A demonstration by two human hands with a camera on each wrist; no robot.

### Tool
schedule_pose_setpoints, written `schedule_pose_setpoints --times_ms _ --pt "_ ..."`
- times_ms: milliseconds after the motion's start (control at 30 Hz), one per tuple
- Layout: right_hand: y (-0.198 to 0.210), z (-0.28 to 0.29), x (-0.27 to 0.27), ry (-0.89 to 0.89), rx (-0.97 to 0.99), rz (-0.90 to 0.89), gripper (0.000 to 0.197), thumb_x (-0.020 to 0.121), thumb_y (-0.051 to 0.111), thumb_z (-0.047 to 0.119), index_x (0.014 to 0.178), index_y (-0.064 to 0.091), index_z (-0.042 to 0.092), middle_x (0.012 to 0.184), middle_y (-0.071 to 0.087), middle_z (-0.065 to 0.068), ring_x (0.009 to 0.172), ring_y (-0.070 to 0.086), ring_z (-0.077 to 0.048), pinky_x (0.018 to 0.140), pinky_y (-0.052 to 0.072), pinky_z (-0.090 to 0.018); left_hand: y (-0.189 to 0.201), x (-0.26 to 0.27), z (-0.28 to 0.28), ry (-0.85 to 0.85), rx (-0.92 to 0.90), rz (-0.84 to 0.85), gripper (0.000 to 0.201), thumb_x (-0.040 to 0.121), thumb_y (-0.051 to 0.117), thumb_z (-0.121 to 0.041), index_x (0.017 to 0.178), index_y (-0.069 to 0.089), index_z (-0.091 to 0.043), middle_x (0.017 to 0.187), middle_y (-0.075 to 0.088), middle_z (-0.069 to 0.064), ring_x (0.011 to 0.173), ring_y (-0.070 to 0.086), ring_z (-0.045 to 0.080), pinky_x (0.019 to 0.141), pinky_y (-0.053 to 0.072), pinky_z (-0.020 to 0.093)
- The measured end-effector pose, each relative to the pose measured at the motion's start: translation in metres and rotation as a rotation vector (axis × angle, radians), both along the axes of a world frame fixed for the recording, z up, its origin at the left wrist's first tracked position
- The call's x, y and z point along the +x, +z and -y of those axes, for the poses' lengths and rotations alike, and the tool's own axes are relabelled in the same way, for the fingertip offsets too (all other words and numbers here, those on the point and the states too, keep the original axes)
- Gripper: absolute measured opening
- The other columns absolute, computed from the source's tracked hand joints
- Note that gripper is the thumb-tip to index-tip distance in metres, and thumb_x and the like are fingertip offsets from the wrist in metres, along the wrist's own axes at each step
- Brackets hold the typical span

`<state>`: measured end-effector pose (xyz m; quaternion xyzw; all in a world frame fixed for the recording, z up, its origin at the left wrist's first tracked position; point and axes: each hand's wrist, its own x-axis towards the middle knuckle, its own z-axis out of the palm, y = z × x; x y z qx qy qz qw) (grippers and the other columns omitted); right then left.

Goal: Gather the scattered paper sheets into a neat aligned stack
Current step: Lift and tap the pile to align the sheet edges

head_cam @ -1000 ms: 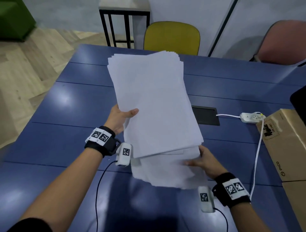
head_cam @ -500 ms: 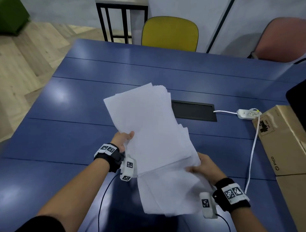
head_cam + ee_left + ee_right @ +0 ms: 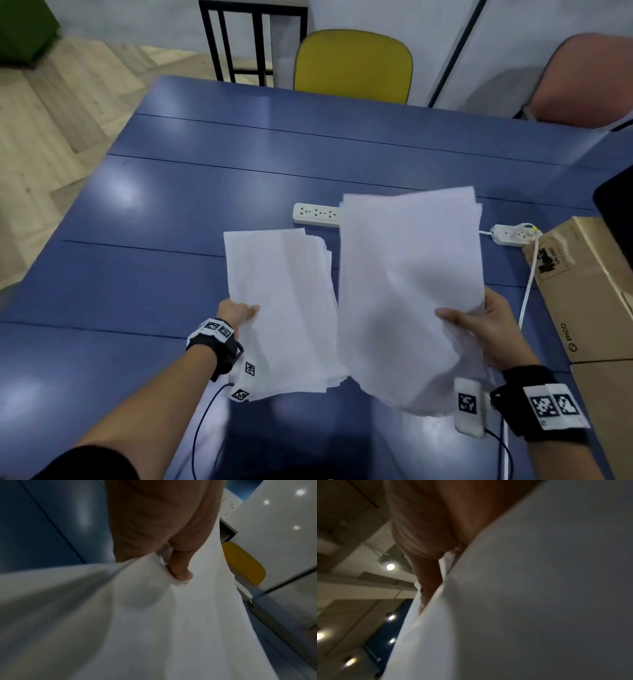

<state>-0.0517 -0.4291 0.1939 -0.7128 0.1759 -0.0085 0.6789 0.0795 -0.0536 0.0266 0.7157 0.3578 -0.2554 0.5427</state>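
Observation:
Two separate bundles of white paper are held side by side above the blue table (image 3: 144,274). My left hand (image 3: 238,313) pinches the left bundle (image 3: 281,308) at its left edge, thumb on top; the left wrist view shows the thumb (image 3: 180,566) pressing into the sheets (image 3: 154,628). That bundle's right edges are fanned unevenly. My right hand (image 3: 479,325) grips the larger right bundle (image 3: 407,274) at its right edge, thumb across the top. In the right wrist view the paper (image 3: 539,601) fills most of the picture beside the hand (image 3: 428,534).
A white power strip (image 3: 315,214) lies on the table behind the papers, and a second one (image 3: 513,234) with its cord sits at the right. A cardboard box (image 3: 589,291) stands on the right edge. A yellow chair (image 3: 352,65) and a pink chair (image 3: 589,78) stand behind.
The single overlapping pile has been split into two bundles, the right hand carrying its part up and to the right. A power strip hidden before is now uncovered.

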Motion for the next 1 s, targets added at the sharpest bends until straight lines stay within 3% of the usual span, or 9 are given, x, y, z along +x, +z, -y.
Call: schedule_pose_setpoints --times_ms 167,267,367,500,567,633,700,833,1000 --pt "-0.016 -0.02 0.026 0.083 0.148 0.009 0.044 0.067 0.07 -0.009 0.108 0.065 0.008 0.106 0.074 -0.007 0.095 0.071 -0.019 0.078 0.057 -0.027 -0.003 -0.019 0.026 -0.17 0.022 0.008 0.039 0.079 0.07 -0.005 0.114 0.059 0.008 0.115 0.065 0.02 0.103 0.063 0.033 0.088 0.051 0.041" --pt "-0.065 -0.035 0.042 0.13 0.148 -0.136 0.059 0.061 0.087 0.005 0.115 0.063 0.006 0.112 0.073 -0.01 0.101 0.07 -0.024 0.079 0.057 -0.031 -0.005 -0.026 0.035 -0.227 -0.062 0.056 0.044 0.081 0.066 -0.015 0.121 0.057 0.003 0.12 0.062 0.016 0.106 0.059 0.036 0.097 0.048 0.05" --pt "-0.116 -0.05 0.048 0.143 0.088 -0.35 0.085 0.044 0.095 0.024 0.118 0.061 0.001 0.114 0.071 -0.014 0.1 0.07 -0.027 0.08 0.058 -0.036 -0.01 -0.031 0.035 -0.217 -0.143 0.014 0.044 0.087 0.062 -0.014 0.128 0.054 -0.002 0.123 0.063 0.016 0.11 0.06 0.037 0.099 0.048 0.048" --pt "-0.156 -0.066 0.055 0.215 -0.225 -0.487 0.069 0.056 0.089 0.009 0.116 0.054 0.005 0.118 0.063 -0.01 0.107 0.061 -0.027 0.09 0.052 -0.041 -0.031 -0.029 0.024 -0.068 -0.315 -0.116 0.052 0.092 0.053 -0.047 0.126 0.057 -0.008 0.124 0.064 0.012 0.113 0.06 0.031 0.102 0.045 0.047" --pt "-0.161 -0.073 0.06 0.175 -0.241 -0.502 0.06 0.069 0.082 0.002 0.116 0.046 0.005 0.116 0.059 -0.01 0.101 0.058 -0.024 0.079 0.049 -0.033 -0.026 -0.028 0.022 -0.055 -0.403 -0.161 0.056 0.086 0.056 -0.056 0.119 0.062 -0.011 0.118 0.068 0.01 0.111 0.062 0.029 0.102 0.045 0.043" --pt "-0.162 -0.085 0.063 0.179 -0.218 -0.51 0.056 0.079 0.074 0.002 0.123 0.04 0.003 0.118 0.056 -0.01 0.1 0.055 -0.021 0.074 0.045 -0.028 -0.021 -0.029 0.025 -0.112 -0.382 -0.09 0.053 0.077 0.074 -0.044 0.117 0.062 -0.01 0.115 0.068 0.005 0.109 0.062 0.024 0.097 0.044 0.035" --pt "-0.165 -0.095 0.063 0.272 -0.25 -0.529 0.057 0.086 0.069 0.007 0.131 0.034 0.004 0.125 0.053 -0.008 0.106 0.052 -0.02 0.086 0.042 -0.028 -0.022 -0.034 0.033 -0.138 -0.305 0.021 0.052 0.07 0.083 -0.022 0.117 0.063 -0.012 0.112 0.068 0.003 0.108 0.062 0.023 0.092 0.045 0.032" --pt "-0.173 -0.093 0.065 0.307 -0.367 -0.58 0.061 0.085 0.07 0.026 0.135 0.038 0.01 0.134 0.044 -0.011 0.125 0.042 -0.028 0.105 0.038 -0.04 -0.022 -0.041 0.041 -0.152 -0.28 0.166 0.059 0.072 0.074 0.009 0.124 0.056 -0.01 0.114 0.065 0.006 0.109 0.06 0.026 0.089 0.046 0.033" --pt "-0.181 -0.071 0.05 0.106 -0.478 -0.623 0.065 0.079 0.076 0.037 0.13 0.043 0.013 0.13 0.037 -0.012 0.126 0.032 -0.031 0.105 0.033 -0.041 -0.02 -0.043 0.033 -0.229 -0.341 0.255 0.062 0.071 0.074 0.01 0.125 0.054 -0.014 0.121 0.065 0.004 0.113 0.061 0.023 0.099 0.047 0.04"
